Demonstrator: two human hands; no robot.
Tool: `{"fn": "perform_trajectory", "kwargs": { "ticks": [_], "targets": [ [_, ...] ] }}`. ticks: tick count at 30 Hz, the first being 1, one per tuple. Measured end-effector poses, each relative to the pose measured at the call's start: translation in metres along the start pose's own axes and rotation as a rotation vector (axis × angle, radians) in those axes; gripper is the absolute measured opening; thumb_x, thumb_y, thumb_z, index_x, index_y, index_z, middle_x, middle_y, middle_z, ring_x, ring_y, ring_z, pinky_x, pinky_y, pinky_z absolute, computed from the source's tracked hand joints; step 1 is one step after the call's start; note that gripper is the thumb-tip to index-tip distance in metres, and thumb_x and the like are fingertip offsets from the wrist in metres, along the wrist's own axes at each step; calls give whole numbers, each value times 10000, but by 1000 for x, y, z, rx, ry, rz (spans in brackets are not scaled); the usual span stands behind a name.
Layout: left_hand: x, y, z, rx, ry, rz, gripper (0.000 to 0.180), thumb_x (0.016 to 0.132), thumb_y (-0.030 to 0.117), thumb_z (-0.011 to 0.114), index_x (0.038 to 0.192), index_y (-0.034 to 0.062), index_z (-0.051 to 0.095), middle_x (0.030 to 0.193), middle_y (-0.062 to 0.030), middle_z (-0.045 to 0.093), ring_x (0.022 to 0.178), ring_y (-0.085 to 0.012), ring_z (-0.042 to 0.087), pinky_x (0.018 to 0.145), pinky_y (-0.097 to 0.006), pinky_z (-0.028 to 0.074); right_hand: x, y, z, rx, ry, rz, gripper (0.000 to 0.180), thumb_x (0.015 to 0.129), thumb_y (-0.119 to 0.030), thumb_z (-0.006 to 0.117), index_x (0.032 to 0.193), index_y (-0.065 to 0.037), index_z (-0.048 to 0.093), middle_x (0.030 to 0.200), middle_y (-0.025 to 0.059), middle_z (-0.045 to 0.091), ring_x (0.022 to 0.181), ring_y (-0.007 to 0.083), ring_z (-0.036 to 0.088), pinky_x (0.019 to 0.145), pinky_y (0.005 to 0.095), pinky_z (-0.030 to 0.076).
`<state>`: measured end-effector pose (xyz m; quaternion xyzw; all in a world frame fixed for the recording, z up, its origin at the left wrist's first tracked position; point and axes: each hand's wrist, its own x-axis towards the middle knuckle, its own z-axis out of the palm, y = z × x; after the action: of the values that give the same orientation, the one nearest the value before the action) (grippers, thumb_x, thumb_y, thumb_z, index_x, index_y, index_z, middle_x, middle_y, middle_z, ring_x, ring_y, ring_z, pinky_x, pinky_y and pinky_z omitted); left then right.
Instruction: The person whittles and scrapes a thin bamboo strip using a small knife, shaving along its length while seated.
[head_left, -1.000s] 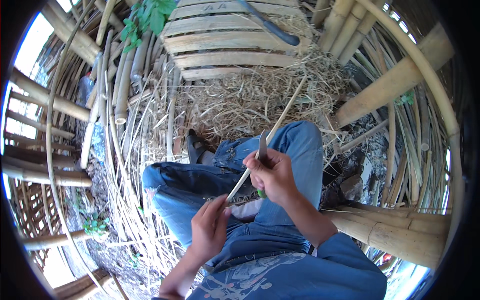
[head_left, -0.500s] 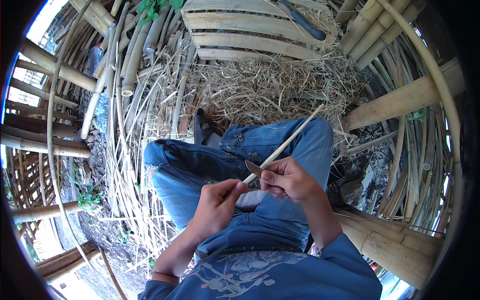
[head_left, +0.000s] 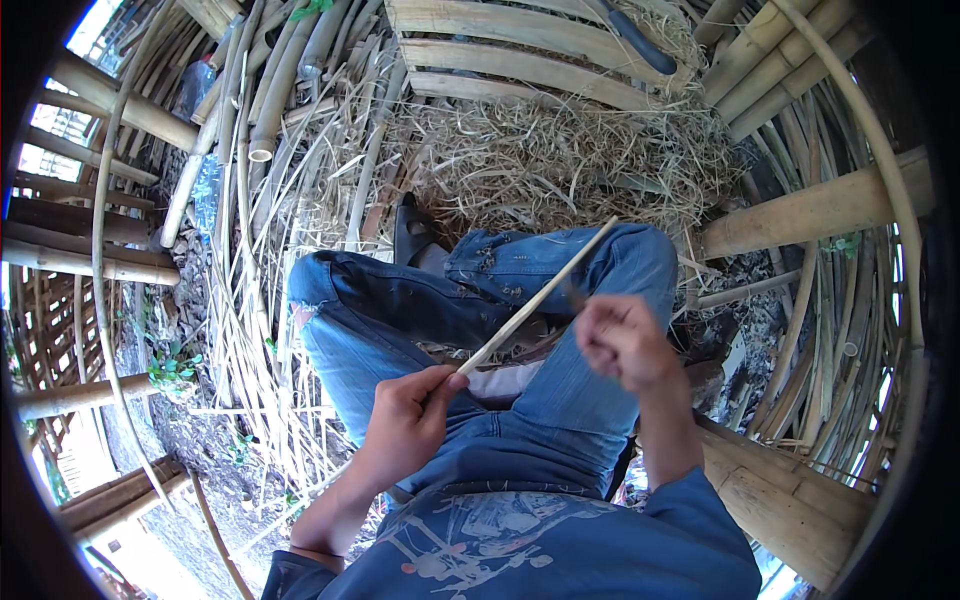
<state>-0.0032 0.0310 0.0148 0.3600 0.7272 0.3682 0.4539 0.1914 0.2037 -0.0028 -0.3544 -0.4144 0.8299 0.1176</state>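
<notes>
What worries us most is the knife (head_left: 574,294) skidding off the bamboo strip (head_left: 530,308): a hard push or a poor edge angle could send it into the jeans (head_left: 585,410) below. A stroke drawn nearer would, we judge, put the left thumb at risk, since it lies along the strip's line. The far stretch has no hand on it, so it might flex or twist under pressure, and the blade could then bite too deep.

The strip slants over our lap, from the left hand (head_left: 408,420) at the near left to its tip above the right knee. Our left hand pinches it narrowly between thumb and bent forefinger, with the left forearm (head_left: 345,500) angled in from the near left. Our right hand (head_left: 625,342) sits to the right of the strip, its grip closed around the knife, the handle hidden by the fingers; the right forearm (head_left: 668,430) points far. Hand and blade are blurred, so we cannot tell whether the edge touches the strip.
</notes>
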Motion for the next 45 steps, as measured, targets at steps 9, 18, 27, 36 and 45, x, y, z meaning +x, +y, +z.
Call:
{"fn": "perform_trajectory", "kwargs": {
  "ticks": [9,18,27,36,45],
  "targets": [
    [-10,-8,16,234,166,392,20,805,-4,613,824,-4,607,593,-119,509,450,-277,501,430,-347,376,3,21,28,173,-291,311,353,948,-273,500,710,-16,550,511,-36,392,402,26,295,360,194,201],
    [-17,-11,21,313,232,446,48,793,-19,622,832,5,605,566,-95,486,427,-234,486,395,-332,350,0,17,33,-26,-146,228,313,919,-200,560,699,22,589,531,-8,467,434,40,354,388,197,242],
    [-22,-19,13,313,267,411,35,796,-28,614,822,-6,610,572,-103,494,435,-232,489,401,-327,353,0,7,9,-140,179,27,277,925,-162,532,713,7,586,546,-5,481,452,39,382,402,196,274],
    [-21,-12,13,115,197,226,112,877,9,535,814,-44,611,577,-120,521,465,-152,453,449,-285,345,-4,26,40,-108,-241,130,350,953,-253,485,687,-33,544,534,-30,440,449,27,360,417,194,257],
    [-15,-3,7,-67,-37,-67,292,945,187,505,776,-33,594,556,-23,501,555,-51,405,486,-252,340,-8,35,46,-381,-148,-139,312,944,-297,510,874,-2,584,674,-16,509,595,29,419,528,202,338]
  ]
}}
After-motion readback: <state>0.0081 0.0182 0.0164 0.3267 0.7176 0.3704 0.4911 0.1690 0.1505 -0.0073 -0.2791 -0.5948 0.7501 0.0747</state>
